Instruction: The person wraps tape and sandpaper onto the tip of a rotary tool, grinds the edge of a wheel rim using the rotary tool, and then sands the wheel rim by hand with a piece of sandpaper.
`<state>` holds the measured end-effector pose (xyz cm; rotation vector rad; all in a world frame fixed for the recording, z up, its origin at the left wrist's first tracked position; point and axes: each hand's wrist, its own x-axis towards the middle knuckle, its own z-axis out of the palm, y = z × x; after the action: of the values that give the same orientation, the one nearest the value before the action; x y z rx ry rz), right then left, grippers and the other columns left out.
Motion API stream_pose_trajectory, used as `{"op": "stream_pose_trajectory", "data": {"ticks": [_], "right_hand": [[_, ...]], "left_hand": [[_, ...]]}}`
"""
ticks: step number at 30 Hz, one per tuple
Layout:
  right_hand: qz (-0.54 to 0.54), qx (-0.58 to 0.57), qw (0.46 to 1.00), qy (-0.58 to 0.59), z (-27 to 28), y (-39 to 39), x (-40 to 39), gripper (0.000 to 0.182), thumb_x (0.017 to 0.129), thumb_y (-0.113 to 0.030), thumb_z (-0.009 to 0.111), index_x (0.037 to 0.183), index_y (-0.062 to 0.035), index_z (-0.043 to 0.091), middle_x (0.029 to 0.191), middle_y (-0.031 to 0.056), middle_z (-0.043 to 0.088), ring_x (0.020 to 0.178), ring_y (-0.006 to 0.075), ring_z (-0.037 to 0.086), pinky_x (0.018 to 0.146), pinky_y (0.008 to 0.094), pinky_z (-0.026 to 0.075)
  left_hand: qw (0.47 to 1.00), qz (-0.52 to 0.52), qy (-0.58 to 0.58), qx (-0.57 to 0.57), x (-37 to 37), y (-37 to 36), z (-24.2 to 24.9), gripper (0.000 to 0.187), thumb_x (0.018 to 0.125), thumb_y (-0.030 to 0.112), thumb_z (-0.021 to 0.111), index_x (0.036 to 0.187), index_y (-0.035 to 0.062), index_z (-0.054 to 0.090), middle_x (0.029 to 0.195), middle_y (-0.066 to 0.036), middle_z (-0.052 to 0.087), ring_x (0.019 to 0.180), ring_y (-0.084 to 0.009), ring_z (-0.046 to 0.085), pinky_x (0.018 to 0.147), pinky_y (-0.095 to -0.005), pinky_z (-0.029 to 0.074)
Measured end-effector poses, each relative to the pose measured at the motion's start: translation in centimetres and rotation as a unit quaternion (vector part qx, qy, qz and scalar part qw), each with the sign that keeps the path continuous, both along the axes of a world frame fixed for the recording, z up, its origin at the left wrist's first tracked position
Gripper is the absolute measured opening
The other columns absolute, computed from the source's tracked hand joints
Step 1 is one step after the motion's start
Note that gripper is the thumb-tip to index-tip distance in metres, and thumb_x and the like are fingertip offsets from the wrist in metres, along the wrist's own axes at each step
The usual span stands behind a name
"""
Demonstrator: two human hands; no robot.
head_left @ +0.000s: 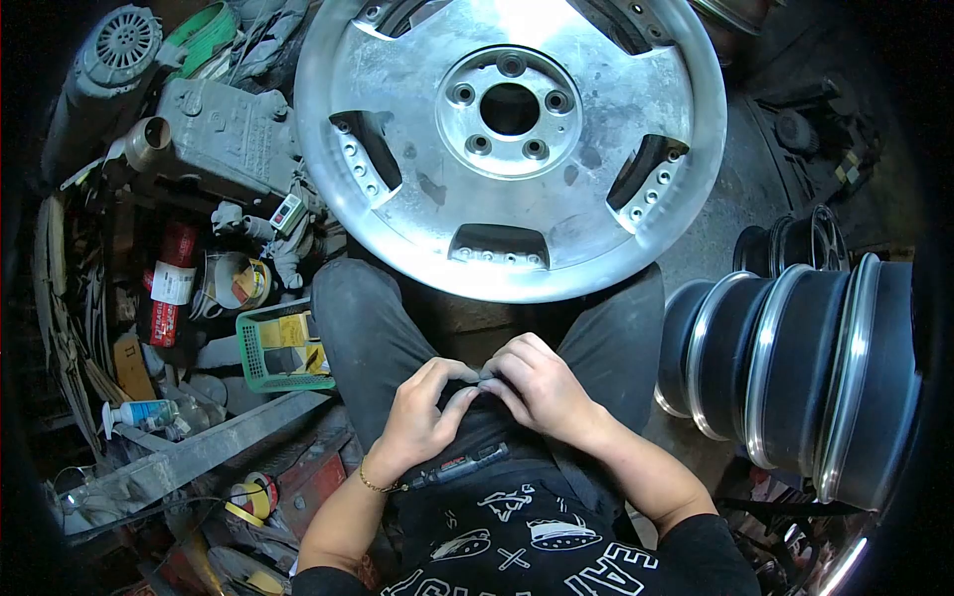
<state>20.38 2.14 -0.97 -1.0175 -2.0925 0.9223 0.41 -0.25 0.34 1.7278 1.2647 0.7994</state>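
Above my lap, my left hand (430, 405) and my right hand (537, 385) meet fingertip to fingertip. Both are closed in a pinch, with a tiny dark piece between the fingertips, too small to name. A dark, slim cylindrical tool (460, 465) with red lettering lies across my lap, just below my left hand and touching neither hand's fingers. In front of my knees a large bare-metal wheel rim (417, 233) faces up, tilted toward me, with five bolt holes around its centre bore.
Several wheel rims (810, 368) stand in a row at right. On the left are a green basket (248, 348) holding yellow and grey pieces, a grey motor housing (224, 129), a red can (171, 288) and a metal beam (199, 452) among clutter.
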Motion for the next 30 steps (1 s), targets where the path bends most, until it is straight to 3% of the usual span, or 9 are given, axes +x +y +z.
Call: {"op": "stream_pose_trajectory", "data": {"ticks": [10,15,24,30], "right_hand": [[-0.003,0.017,1.000,0.019,0.2,0.0,-0.3,0.016,0.078,-0.007,0.070,0.089,0.0003,0.062,0.088,0.0129,0.060,0.089,0.0323,0.057,0.082,0.0403,0.048],[0.033,0.053,0.998,-0.008,-0.5,-0.1,-0.1,0.016,0.077,-0.007,0.069,0.089,0.0003,0.062,0.087,0.0125,0.060,0.088,0.0318,0.057,0.082,0.0405,0.048],[0.005,0.035,0.999,-0.004,0.3,0.1,-0.4,0.019,0.076,-0.006,0.072,0.091,0.0007,0.062,0.089,0.0126,0.060,0.088,0.0317,0.057,0.081,0.0394,0.049],[0.003,0.049,0.999,-0.016,0.3,0.1,-0.4,0.017,0.077,-0.006,0.070,0.090,0.0009,0.062,0.088,0.0124,0.059,0.089,0.0311,0.057,0.082,0.0396,0.049]], "left_hand": [[1.000,-0.003,0.010,0.014,0.1,0.2,0.5,0.011,0.082,0.000,0.069,0.091,-0.0012,0.063,0.088,-0.014,0.066,0.083,-0.0293,0.066,0.076,-0.0350,0.052],[0.989,-0.041,0.128,0.069,0.3,0.0,0.3,0.010,0.082,-0.003,0.065,0.090,-0.0023,0.059,0.088,-0.017,0.061,0.083,-0.0357,0.061,0.075,-0.0402,0.050],[0.998,-0.027,0.035,0.054,0.3,0.3,0.1,0.012,0.084,-0.003,0.065,0.093,-0.0018,0.056,0.089,-0.018,0.060,0.084,-0.0367,0.060,0.077,-0.0410,0.050],[0.994,-0.027,0.077,0.071,0.5,0.1,0.3,0.015,0.083,-0.004,0.064,0.096,-0.0029,0.056,0.094,-0.020,0.061,0.088,-0.0381,0.061,0.079,-0.0411,0.051]]}}
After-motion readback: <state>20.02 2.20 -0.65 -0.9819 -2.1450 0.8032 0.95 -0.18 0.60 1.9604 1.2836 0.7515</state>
